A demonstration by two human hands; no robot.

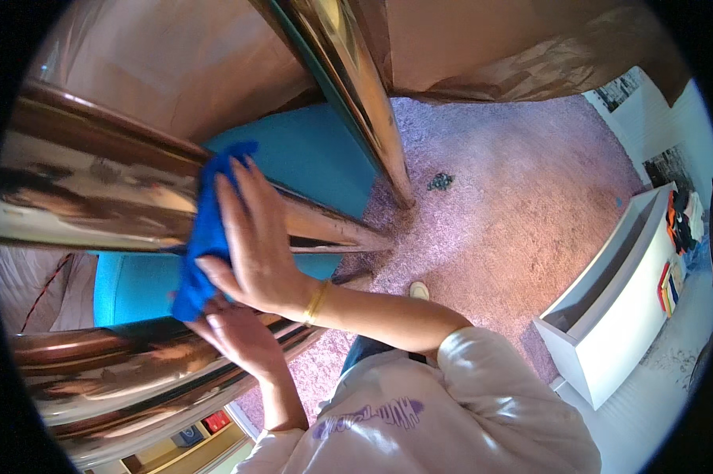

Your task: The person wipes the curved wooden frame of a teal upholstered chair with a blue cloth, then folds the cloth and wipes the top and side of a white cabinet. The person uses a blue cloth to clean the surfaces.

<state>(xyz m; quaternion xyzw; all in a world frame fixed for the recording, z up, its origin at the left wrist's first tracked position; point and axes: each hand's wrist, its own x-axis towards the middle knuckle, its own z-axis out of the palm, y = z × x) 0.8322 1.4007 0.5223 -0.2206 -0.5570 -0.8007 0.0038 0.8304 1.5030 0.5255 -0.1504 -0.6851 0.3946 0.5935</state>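
A blue cloth [206, 221] lies over a broad, shiny copper-coloured metal tube [96, 189] on the left. My right hand [254, 245], wearing a yellow band at the wrist, presses on the cloth, its fingers extended and pointing upward along it. Lower down, my left hand [238, 336] is at the cloth's bottom end, fingers partly hidden, seemingly gripping it beside another polished tube [96, 363]. A narrower metal tube [348, 95] slants from the top toward the pink carpet [499, 174]. Behind the tubes is a teal rounded surface [293, 138].
Brown sheeting [491, 47] hangs along the back. A white open box-like unit [609, 332] with folded items stands at the right. A small dark object [439, 181] lies on the carpet. My shoe [419, 291] shows below, and a wooden shelf [175, 450] is at lower left.
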